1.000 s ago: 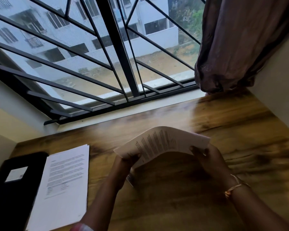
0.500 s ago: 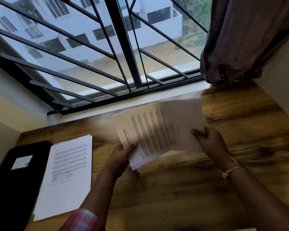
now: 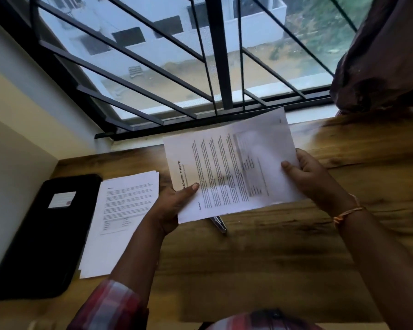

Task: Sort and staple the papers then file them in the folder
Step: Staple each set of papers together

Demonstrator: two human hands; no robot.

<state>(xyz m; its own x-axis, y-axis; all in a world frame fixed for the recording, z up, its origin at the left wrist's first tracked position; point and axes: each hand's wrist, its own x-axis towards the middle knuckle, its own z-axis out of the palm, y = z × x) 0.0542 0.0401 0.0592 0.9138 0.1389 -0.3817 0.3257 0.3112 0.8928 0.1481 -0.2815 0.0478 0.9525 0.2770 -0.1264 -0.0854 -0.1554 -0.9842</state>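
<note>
A: Hands, position and grip?
B: Left hand (image 3: 174, 206) pinches the lower left corner of a sheaf of white printed paper sheets (image 3: 231, 167), thumb flat on top, fingers curled beneath. Right hand (image 3: 312, 177) grips the sheaf's right edge, thumb on the page, fingers wrapped behind
A: Where is the sheaf?
B: Held up above the brown wood-grain desk (image 3: 272, 258), text running sideways, heading partly legible: "Education Transcript". An offset lower edge shows more than one sheet
A: Other papers?
B: A second stack of white printed papers (image 3: 122, 222) lies flat on the desk, just left of the left hand. Its left edge sits against a flat black folder with a white label (image 3: 41, 234), closed, at the desk's left end
A: Anything under the sheaf?
B: A slim silver metal object (image 3: 218, 223) on the desk, mostly hidden by the sheaf; cannot tell what it is
A: Surroundings?
B: Dark metal window grille (image 3: 219, 55) behind the desk, brown curtain (image 3: 379, 55) bunched top right. Orange thread bracelet (image 3: 348, 211) on the right wrist, red plaid sleeve (image 3: 110, 306) on the left arm
</note>
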